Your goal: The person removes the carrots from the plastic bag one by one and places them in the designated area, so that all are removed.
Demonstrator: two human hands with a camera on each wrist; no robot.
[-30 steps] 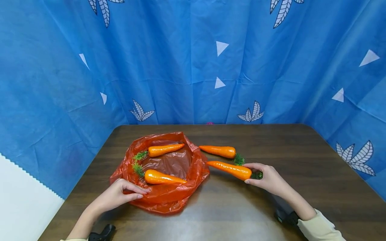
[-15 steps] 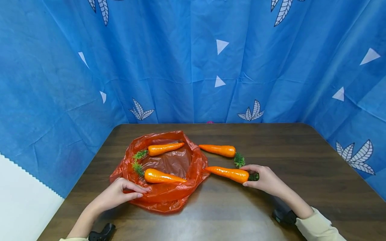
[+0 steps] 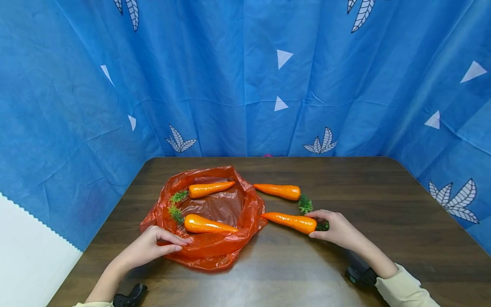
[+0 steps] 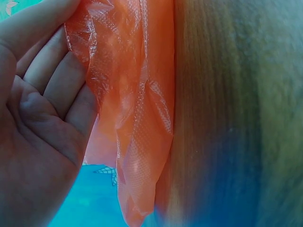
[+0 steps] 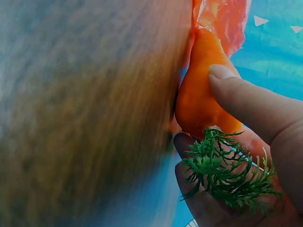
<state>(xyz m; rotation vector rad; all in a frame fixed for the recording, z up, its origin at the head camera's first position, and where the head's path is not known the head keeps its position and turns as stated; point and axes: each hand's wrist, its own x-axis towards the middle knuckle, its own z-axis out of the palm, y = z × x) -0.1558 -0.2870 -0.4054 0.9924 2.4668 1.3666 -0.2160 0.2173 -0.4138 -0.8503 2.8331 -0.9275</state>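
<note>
A red plastic bag [image 3: 215, 246] lies spread with its mouth facing up at the left of the table. Inside it are two carrots with green tops, a far carrot [image 3: 209, 189] and a near carrot [image 3: 209, 224]. My left hand [image 3: 151, 247] pinches the bag's near rim between thumb and fingers; the left wrist view shows the thin red film at the fingertips. With my right hand [image 3: 337, 230] I grip another carrot [image 3: 289, 222] at its thick, leafy end, thumb on one side and fingers on the other. This carrot's tip points left and reaches the bag's right edge.
One more carrot [image 3: 278, 191] lies on the table beyond the held one, its tip by the bag and its green top to the right. The dark wooden table [image 3: 383, 192] ends at a blue patterned curtain [image 3: 245, 85] behind and at the sides.
My right hand has brought its carrot slightly nearer and lower, away from the far carrot, then stayed almost still. The left hand keeps its hold on the bag.
</note>
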